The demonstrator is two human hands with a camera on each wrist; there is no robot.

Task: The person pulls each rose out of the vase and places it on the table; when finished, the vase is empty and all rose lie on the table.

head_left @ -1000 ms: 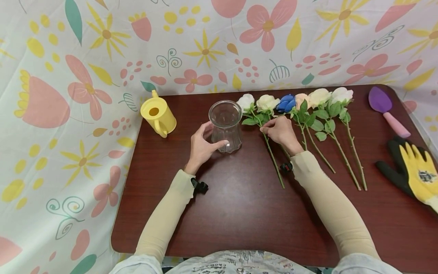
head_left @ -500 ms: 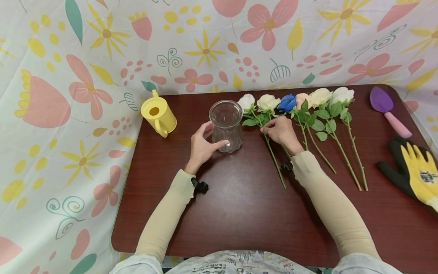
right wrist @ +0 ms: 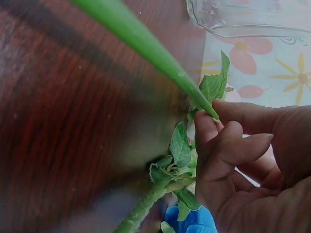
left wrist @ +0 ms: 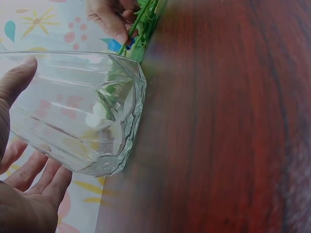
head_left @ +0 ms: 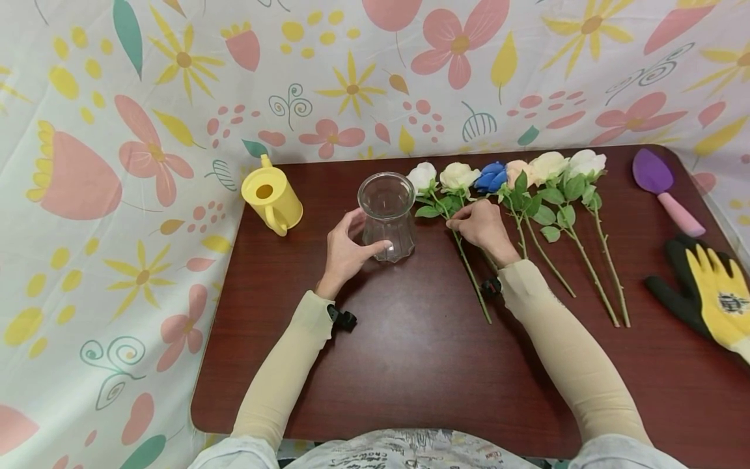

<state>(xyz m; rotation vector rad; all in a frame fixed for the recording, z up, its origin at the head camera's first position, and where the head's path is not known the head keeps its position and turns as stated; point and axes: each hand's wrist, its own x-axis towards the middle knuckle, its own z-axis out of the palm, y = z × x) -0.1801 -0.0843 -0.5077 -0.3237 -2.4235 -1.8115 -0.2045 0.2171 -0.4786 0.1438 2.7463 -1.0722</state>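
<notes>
A clear glass vase with a flared rim stands upright on the table. My left hand holds it from the left, thumb on the near side and fingers round the far side, as the left wrist view also shows of the vase. My right hand pinches the green stem of the leftmost white rose between thumb and fingertips, just below its leaves. Close beside it lies a cream rose, its stem partly hidden under that hand. A blue rose lies just beyond the right hand.
Right of the blue rose lie a peach rose, another cream rose and a white rose. A yellow watering can stands back left. A purple trowel and a yellow-black glove lie at the right. Patterned cloth hangs behind the table.
</notes>
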